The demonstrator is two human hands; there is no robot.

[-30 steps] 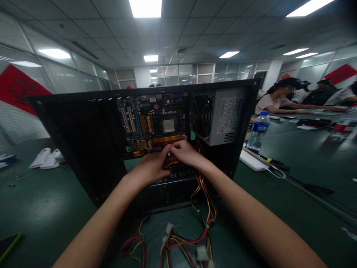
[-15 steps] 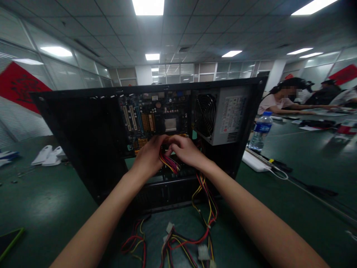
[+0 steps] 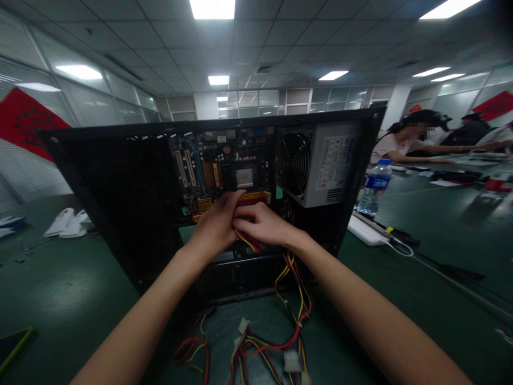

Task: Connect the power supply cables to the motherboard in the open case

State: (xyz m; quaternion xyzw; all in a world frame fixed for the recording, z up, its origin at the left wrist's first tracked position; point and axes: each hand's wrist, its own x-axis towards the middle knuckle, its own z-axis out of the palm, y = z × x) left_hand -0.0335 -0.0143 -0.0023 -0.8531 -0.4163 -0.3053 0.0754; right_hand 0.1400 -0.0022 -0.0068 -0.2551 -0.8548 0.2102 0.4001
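A green surface (image 3: pixel 64 299) has a black computer case (image 3: pixel 116 219) standing open on it. Inside are a gray box (image 3: pixel 332 166) and a board (image 3: pixel 226 149), with its low part hidden behind 2 hands. The left hand (image 3: pixel 216 224) is half curled at the board's low edge. The right hand (image 3: pixel 262 224) is beside it, finger and thumb close together. Colored wires (image 3: pixel 251 244) poke out under them, top end hidden. I can't tell which grip has them. A white plug (image 3: pixel 292 361) lies near the bottom.
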